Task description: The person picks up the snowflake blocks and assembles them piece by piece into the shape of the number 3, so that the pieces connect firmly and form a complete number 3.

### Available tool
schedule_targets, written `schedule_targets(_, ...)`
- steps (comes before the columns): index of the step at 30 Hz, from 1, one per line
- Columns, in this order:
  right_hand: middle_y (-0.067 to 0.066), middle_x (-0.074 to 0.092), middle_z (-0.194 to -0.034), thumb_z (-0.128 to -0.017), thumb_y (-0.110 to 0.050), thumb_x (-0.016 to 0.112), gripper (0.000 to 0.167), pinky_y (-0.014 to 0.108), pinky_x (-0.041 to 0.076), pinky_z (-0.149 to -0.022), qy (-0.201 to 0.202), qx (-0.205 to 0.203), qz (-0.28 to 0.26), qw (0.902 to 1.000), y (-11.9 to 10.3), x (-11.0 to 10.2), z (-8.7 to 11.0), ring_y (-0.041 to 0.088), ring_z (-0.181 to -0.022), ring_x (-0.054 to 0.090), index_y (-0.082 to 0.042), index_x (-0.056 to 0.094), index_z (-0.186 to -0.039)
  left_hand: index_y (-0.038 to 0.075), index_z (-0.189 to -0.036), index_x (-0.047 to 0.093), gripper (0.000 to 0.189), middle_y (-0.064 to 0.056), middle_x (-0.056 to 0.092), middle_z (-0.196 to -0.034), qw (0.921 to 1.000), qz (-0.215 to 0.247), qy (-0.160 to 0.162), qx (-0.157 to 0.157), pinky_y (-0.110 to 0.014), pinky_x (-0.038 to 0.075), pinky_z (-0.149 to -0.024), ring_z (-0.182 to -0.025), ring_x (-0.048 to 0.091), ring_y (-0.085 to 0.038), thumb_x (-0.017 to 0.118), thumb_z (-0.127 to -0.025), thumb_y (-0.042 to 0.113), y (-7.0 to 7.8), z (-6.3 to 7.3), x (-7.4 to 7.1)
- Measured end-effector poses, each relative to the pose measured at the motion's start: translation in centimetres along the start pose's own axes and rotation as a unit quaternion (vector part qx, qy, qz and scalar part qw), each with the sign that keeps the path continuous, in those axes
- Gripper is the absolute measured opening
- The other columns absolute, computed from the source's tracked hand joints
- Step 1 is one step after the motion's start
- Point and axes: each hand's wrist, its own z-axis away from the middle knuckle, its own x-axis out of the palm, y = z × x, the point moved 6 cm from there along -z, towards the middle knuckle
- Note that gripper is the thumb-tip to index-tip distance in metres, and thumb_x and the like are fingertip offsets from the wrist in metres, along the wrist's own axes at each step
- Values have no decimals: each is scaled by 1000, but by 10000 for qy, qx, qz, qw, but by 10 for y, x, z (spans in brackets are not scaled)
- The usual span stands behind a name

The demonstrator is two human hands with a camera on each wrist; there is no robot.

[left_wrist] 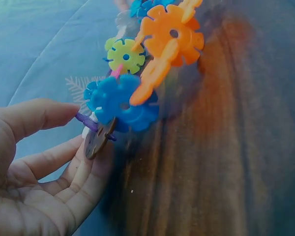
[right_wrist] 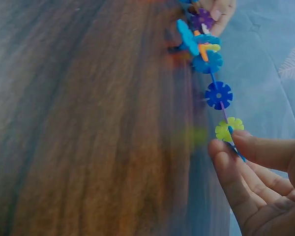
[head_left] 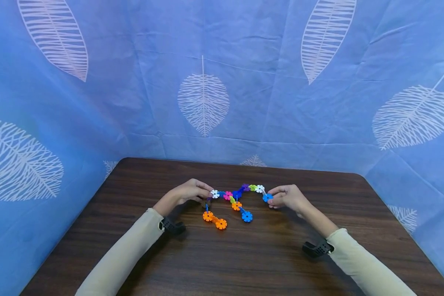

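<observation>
A chain of colourful flower-shaped plastic discs stretches between both hands over the table. At its left end my left hand (head_left: 192, 191) pinches a purple disc (left_wrist: 87, 121), with a brown disc (left_wrist: 98, 141) joined to it beside the fingers. My right hand (head_left: 289, 198) pinches a blue disc (head_left: 267, 197) at the other end, between thumb and fingertips. Along the middle run a white disc (head_left: 215, 193), a pink disc (head_left: 227, 195) and a dark blue disc (head_left: 237, 194). Two branches hang toward the front: one ends in an orange disc (head_left: 221, 224), the other in a blue disc (head_left: 246, 216).
Under the hands lies a dark brown wooden table (head_left: 222, 263) with rounded far corners. Behind and beside it hangs a blue cloth (head_left: 244, 111) with white leaf prints. Each wrist carries a black strap (head_left: 172, 226) near the pale sleeve (head_left: 127, 250).
</observation>
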Motion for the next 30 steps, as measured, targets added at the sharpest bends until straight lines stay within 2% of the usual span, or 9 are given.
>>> schedule_targets(8, 12, 77, -85, -90, 0, 74, 30, 37, 63, -71, -357, -27, 448, 9984, 4, 8, 8, 18, -75, 74, 14, 64, -114, 0, -130, 67, 35, -16, 68, -131, 9999, -81, 39, -56, -47, 54, -105, -116, 66, -23, 66, -99, 15, 5, -10, -4)
schedule_targets(12, 10, 75, -80, -89, -2, 76, 28, 36, 63, -67, -518, -16, 601, 9968, 5, 11, 11, 19, -71, 71, 13, 65, -110, 1, -130, 68, 34, -15, 67, -134, 9999, -141, 52, -69, -50, 50, -109, -122, 64, -27, 65, -100, 15, 7, -15, -5)
schedule_targets(16, 7, 72, -75, -88, -6, 78, 28, 34, 62, -65, -708, -13, 741, 9947, 8, 14, 13, 18, -69, 70, 10, 64, -107, 3, -130, 68, 33, -15, 65, -138, 9997, -218, 116, -54, -52, 48, -111, -131, 59, -32, 65, -100, 16, 10, -19, -6)
schedule_targets(21, 10, 73, -76, -88, -9, 79, 30, 36, 62, -64, -856, -121, 891, 9923, 6, 17, 16, 19, -68, 70, 9, 65, -107, 4, -128, 70, 32, -14, 66, -137, 9991, -322, 259, -43, -53, 47, -112, -133, 57, -33, 65, -100, 17, 10, -23, -7)
schedule_targets(25, 15, 75, -81, -90, -12, 78, 31, 39, 62, -65, -841, -209, 1096, 9902, 2, 12, 17, 21, -71, 70, 10, 67, -109, 2, -131, 68, 34, -17, 63, -139, 9988, -354, 350, 6, -52, 50, -109, -131, 57, -34, 64, -101, 17, 9, -21, -8)
schedule_targets(30, 19, 75, -84, -92, -15, 76, 32, 40, 61, -67, -644, -384, 1454, 9865, -3, -4, 12, 24, -73, 71, 9, 67, -110, 1, -134, 64, 36, -19, 60, -139, 9982, -417, 436, 68, -45, 56, -102, -125, 62, -32, 63, -102, 18, 7, -9, -13)
